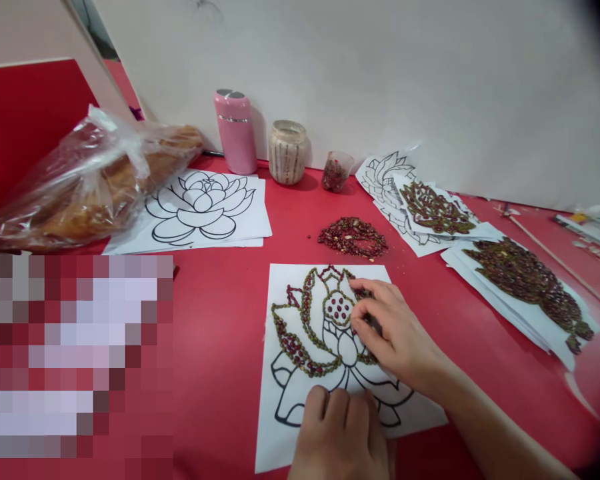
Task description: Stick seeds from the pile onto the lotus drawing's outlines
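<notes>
White lotus-printed paper sheet [347,348] bearing green and red beans [293,348] lies on the red tabletop [220,320], a dark-red bean pile [337,233] between it and the far edge. The right hand [400,327] has narrow-set fingers, the left hand [343,427] curled ones; anything held is hidden.

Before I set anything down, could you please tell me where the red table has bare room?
One bare patch of table lies between the left drawings and the paper under the left hand; another between the right hand and the bean-covered sheets. It is crowded along the white board, with the bottle, jar and cup. The lower left is blurred out.
</notes>
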{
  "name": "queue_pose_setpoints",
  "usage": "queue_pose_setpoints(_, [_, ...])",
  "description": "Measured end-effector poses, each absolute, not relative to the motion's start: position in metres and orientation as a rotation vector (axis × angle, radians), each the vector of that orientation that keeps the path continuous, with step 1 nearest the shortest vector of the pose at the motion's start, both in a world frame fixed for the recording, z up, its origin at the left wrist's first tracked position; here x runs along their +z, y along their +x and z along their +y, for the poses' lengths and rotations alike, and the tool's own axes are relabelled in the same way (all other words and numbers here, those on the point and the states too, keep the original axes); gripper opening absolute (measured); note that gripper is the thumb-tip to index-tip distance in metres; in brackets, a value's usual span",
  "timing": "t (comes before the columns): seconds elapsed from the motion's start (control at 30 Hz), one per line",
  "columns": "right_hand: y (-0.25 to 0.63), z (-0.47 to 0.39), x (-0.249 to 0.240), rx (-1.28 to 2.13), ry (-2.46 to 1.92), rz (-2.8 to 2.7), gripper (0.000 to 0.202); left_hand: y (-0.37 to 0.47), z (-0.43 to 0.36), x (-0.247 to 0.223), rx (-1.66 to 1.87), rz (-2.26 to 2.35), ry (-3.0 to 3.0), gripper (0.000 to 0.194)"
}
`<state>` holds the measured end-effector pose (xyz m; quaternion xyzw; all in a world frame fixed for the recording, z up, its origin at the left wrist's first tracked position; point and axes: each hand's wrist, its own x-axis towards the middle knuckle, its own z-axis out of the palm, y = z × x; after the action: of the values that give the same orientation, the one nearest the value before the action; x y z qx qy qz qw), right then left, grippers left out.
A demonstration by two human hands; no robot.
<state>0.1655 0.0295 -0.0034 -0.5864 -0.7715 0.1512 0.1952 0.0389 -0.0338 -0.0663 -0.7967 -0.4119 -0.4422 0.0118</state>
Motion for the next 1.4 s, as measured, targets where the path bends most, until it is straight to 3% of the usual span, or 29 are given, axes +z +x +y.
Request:
queue_pose_setpoints(0.23, [0.170, 0.028, -0.008, 0.536, -1.685, -2.037, 0.012, 0.034, -0.032, -0.062, -1.327, -1.230, -2.530, 0.023])
queue_pose_setpoints(0.9, [0.161, 0.028, -0.017, 0.360, -1.677, -2.062, 0.007, 0.041, -0.036, -0.070, -1.408, -1.365, -2.471, 0.029])
queue_pose_setpoints(1.4, [0.163, 0.030, -0.016, 0.367, -1.817, -1.906, 0.014, 0.037, -0.035, -0.069, -1.391, -1.279, -2.527, 0.023])
